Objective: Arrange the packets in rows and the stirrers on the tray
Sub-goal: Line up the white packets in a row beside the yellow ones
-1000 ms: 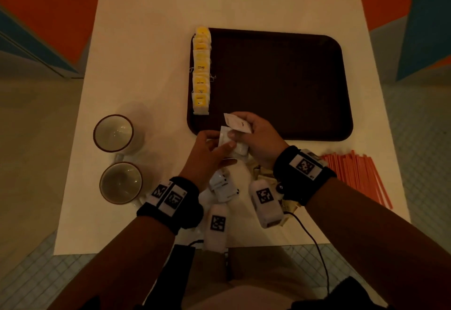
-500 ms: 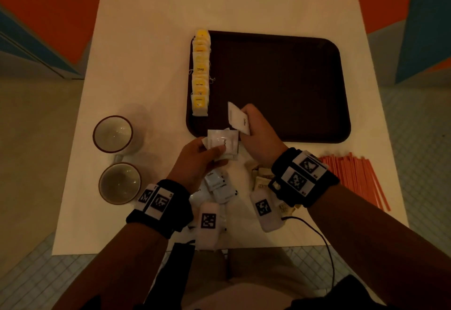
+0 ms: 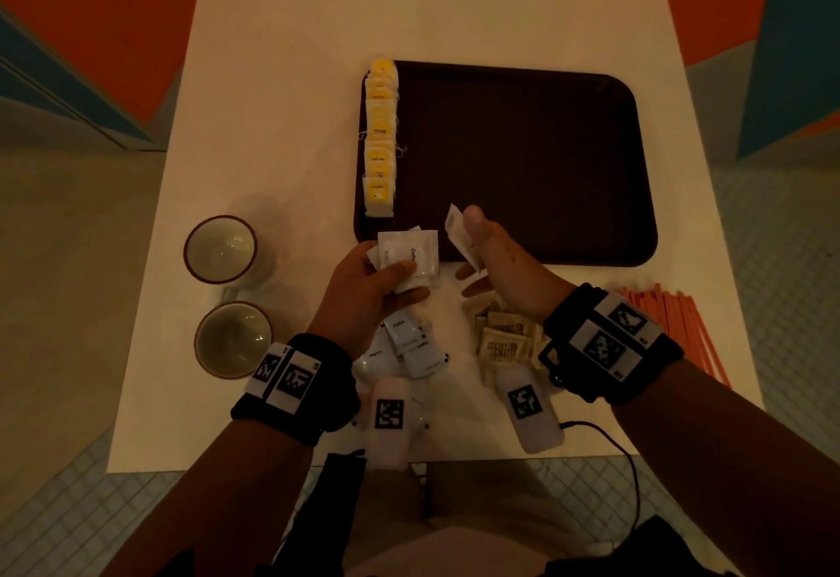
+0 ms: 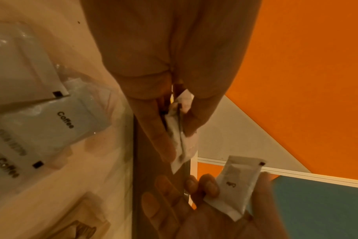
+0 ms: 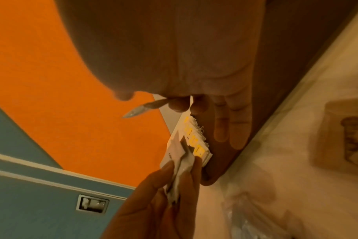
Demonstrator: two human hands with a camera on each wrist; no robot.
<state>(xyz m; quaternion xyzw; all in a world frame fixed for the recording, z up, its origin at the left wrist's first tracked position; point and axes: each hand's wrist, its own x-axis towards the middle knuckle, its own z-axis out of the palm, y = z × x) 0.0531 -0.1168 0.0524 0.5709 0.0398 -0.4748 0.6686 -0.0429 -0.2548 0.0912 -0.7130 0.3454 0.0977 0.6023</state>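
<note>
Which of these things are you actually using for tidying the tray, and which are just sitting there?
Part of the job:
- tray
- yellow packet row on the tray
- white coffee packets held by the left hand
- single coffee packet pinched by the right hand
- loose coffee packets
- brown packets
- orange stirrers

Just lying about:
- two cups

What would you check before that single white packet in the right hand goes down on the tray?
1. Right hand pinches one white packet: ok.
2. Left hand holds the spare packets firmly: ok.
3. Bare space on the tray beside the yellow row: ok.
4. Yellow row straight along the tray's left edge: ok.
5. Stirrers on the tray: not ok, on the table.
6. Packet's printed side up: cannot tell.
</note>
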